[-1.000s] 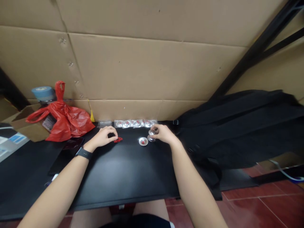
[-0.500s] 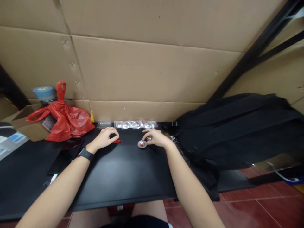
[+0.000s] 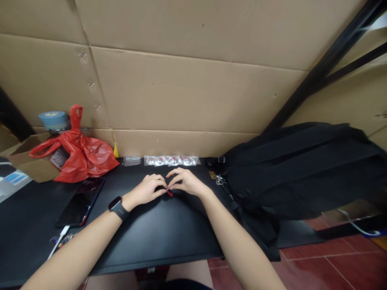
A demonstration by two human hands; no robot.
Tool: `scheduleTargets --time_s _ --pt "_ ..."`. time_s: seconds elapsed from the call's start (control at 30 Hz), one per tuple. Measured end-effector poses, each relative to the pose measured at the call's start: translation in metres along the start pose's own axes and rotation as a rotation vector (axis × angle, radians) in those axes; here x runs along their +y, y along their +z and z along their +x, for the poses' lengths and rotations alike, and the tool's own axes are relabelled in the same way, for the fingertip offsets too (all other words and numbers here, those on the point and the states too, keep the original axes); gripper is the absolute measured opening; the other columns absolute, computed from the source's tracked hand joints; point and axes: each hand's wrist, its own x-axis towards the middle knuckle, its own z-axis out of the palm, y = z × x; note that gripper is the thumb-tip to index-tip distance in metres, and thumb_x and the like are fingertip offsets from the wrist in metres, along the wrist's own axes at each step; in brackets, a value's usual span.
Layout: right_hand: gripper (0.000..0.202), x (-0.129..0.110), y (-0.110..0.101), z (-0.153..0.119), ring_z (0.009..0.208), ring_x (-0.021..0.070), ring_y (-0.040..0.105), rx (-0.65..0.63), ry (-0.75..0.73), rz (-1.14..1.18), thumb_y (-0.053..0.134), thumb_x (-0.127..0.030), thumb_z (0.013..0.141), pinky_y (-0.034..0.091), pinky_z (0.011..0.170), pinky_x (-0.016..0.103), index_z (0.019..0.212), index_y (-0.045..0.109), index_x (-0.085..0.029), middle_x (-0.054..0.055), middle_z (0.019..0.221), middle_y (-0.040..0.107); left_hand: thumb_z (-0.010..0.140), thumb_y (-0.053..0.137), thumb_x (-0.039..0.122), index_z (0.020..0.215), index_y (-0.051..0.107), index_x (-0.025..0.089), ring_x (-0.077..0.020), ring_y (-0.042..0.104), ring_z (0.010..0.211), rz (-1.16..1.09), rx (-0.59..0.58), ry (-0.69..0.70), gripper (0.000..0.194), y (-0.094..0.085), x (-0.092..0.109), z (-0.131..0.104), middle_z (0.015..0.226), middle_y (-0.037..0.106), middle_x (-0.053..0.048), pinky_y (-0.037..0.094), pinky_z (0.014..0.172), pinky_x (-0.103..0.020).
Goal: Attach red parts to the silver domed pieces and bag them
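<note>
My left hand (image 3: 148,189), below a dark wristwatch (image 3: 119,207), and my right hand (image 3: 186,182) meet over the black table. Their thumbs and index fingertips pinch together at one spot. Out of that pinch hangs a small red cord loop (image 3: 169,193), close above the tabletop. Something thin and pale shows between the fingertips, too small to make out. Both hands are closed; the right one's other fingers are bent and slightly apart. Behind them lies a row of round silvery discs with red marks in clear packets (image 3: 173,160).
Clear plastic bags (image 3: 132,160) lie left of the packets. Further left are a red plastic bag (image 3: 87,155), a cardboard box (image 3: 39,165), a blue-lidded container (image 3: 54,119) and a dark tablet or phone (image 3: 80,201) with a white cable. A black backpack (image 3: 302,169) fills the right side.
My hands have come together in the middle. The red cord is lifted from the table into the fingers. The clear round disc in my right fingertips no longer shows plainly.
</note>
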Motion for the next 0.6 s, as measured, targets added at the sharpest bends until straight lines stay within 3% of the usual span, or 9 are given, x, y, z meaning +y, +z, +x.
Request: scheduleTargets --time_s 0.2,0.4,0.6 --pt "0.006 -0.005 -0.002 0.000 0.099 0.0204 0.065 0.047 -0.021 0.052 0.075 -0.030 0.083 0.049 0.093 0.036 0.086 0.081 -0.030 0.004 0.107 0.071 0.095 0.056 0.034 0.094 0.069 0.021 -0.0166 0.063 0.099 -0.257 0.030 0.079 0.018 -0.009 0.004 0.002 0.107 0.065 -0.004 0.046 0.093 -0.029" --pt "0.006 -0.006 -0.001 0.000 0.099 0.0201 0.065 0.017 -0.003 0.071 0.074 -0.031 0.084 0.048 0.093 0.036 0.086 0.080 -0.028 0.004 0.106 0.071 0.097 0.052 0.032 0.095 0.066 0.023 -0.0198 0.060 0.106 -0.036 0.014 0.013 0.017 -0.009 0.009 0.001 0.109 0.065 -0.003 0.039 0.094 -0.034" --pt "0.012 -0.008 -0.012 -0.002 0.101 0.0203 0.066 -0.039 0.071 0.197 0.072 -0.034 0.086 0.048 0.096 0.035 0.085 0.078 -0.024 0.006 0.106 0.072 0.097 0.051 0.033 0.090 0.066 0.022 -0.0198 0.060 0.102 0.054 0.086 -0.011 0.020 -0.018 0.005 0.001 0.104 0.067 -0.003 0.036 0.090 -0.035"
